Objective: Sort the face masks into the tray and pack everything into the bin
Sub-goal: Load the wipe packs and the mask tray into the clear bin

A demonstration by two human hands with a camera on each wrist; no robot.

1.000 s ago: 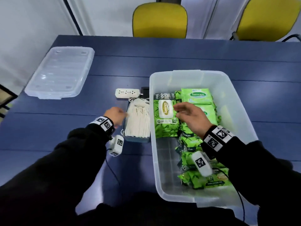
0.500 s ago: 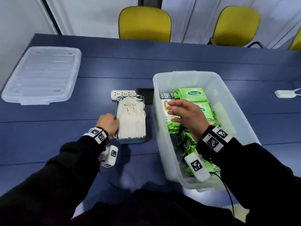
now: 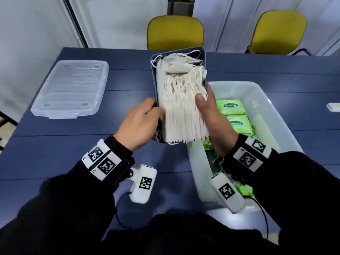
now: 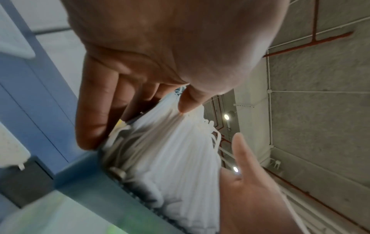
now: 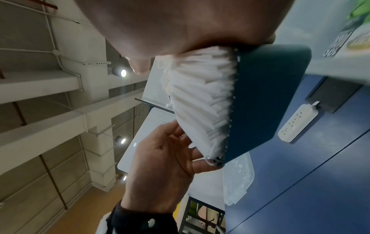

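A dark blue tray (image 3: 154,83) packed with a stack of white face masks (image 3: 182,107) is held up above the table, tilted toward me. My left hand (image 3: 141,122) grips its left edge, thumb on the masks. My right hand (image 3: 211,115) grips the right edge, thumb pressed on the mask stack. In the left wrist view the masks (image 4: 170,158) lie under my left thumb. The right wrist view shows the tray's blue underside (image 5: 266,98) and the mask edges (image 5: 200,98). The clear bin (image 3: 276,115) sits below at right, with green wipe packs (image 3: 231,107) inside.
The bin's clear lid (image 3: 71,89) lies on the blue table (image 3: 55,153) at the far left. A white power strip (image 5: 298,123) lies on the table under the tray. Two yellow chairs (image 3: 174,32) stand beyond the far edge. A small white object (image 3: 333,107) sits at the right edge.
The tray of masks was lying on the table beside the bin; both hands have taken it and lifted it. My right hand left the wipe packs in the bin.
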